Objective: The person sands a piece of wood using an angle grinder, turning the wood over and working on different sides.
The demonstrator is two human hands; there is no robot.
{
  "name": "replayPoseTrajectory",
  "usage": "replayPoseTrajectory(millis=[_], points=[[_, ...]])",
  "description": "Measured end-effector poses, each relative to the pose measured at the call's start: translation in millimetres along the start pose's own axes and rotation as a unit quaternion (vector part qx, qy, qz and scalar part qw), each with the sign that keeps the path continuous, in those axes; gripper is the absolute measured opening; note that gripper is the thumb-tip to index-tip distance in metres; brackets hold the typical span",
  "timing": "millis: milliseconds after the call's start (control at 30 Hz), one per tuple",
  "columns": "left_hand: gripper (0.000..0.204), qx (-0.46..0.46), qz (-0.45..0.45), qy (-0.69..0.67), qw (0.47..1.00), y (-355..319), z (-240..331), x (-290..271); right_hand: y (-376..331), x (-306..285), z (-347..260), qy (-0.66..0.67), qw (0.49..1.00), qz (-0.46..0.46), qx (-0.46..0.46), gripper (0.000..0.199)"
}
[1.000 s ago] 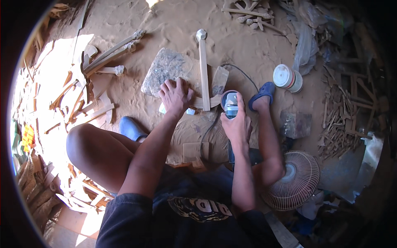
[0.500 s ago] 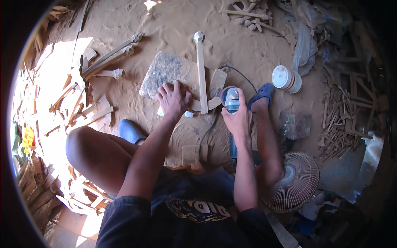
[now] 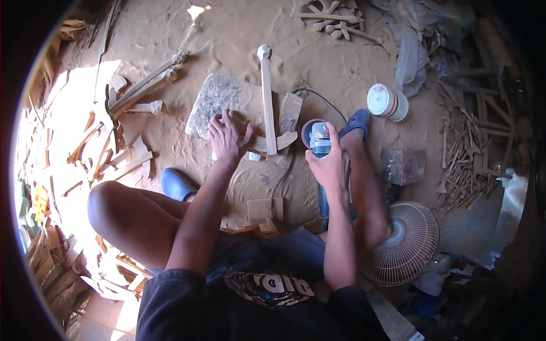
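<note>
My left hand (image 3: 228, 138) rests at the near edge of a worn flat block (image 3: 210, 102), fingers bent and thumb apart, over one end of a curved wooden piece (image 3: 281, 141). The fingers partly hide that end. A straight wooden bar (image 3: 267, 99) with a faceted knob lies across the block and the curved piece. In my right hand (image 3: 331, 165) is an angle grinder (image 3: 321, 136), its round disc (image 3: 307, 129) towards the curved piece but apart from it. Blur or stillness of the disc cannot be made out.
Knobbed wooden bars (image 3: 151, 79) and offcuts lie at left. A lidded white tub (image 3: 387, 102), a square block (image 3: 404, 166) and a caged fan (image 3: 401, 241) stand at right. A black cable (image 3: 327, 98) loops behind the grinder. Wood scraps (image 3: 466, 156) are piled far right.
The whole view has shifted slightly, moving the scene a little left. My left thumb now stands further from the fingers, and the wood beneath shows more. The grinder stays in my right hand.
</note>
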State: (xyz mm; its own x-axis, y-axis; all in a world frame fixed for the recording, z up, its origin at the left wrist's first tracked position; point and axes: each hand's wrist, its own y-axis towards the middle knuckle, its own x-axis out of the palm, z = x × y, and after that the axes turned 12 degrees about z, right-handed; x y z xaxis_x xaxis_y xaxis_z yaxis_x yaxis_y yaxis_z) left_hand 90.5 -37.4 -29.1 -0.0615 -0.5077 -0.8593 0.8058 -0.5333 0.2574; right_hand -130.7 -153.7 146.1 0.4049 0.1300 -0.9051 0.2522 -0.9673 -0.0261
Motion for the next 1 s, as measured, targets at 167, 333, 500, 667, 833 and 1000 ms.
replayPoseTrajectory(millis=[167, 333, 500, 667, 833, 1000], points=[[0.093, -0.04, -0.07, 0.07, 0.994, 22.4, -3.5, -28.8, -14.6, -22.5, 8.6, 0.035, 0.999, 0.019, -0.031, 0.091], [0.09, -0.048, -0.118, 0.089, 0.988, 54.2, -20.0, -44.6, -20.5, -26.4, -6.8, 0.066, 0.997, -0.003, -0.043, 0.091], [0.079, -0.066, -0.101, -0.025, 0.992, 59.8, -19.6, -60.9, -24.3, -11.5, -10.3, 0.078, 0.995, -0.03, -0.062, 0.089], [0.075, -0.028, -0.115, -0.027, 0.993, 58.3, 15.2, -78.2, -27.9, -3.2, -15.4, 0.049, 0.996, -0.06, -0.053, 0.09], [0.056, 0.018, -0.094, -0.049, 0.994, 59.6, 16.0, -79.4, -24.9, 8.6, -21.4, 0.076, 0.993, -0.08, -0.05, 0.089], [0.054, 0.026, -0.099, -0.054, 0.993, 62.3, 22.2, -81.3, -21.8, 21.6, -20.3, 0.094, 0.991, -0.077, -0.053, 0.086]])
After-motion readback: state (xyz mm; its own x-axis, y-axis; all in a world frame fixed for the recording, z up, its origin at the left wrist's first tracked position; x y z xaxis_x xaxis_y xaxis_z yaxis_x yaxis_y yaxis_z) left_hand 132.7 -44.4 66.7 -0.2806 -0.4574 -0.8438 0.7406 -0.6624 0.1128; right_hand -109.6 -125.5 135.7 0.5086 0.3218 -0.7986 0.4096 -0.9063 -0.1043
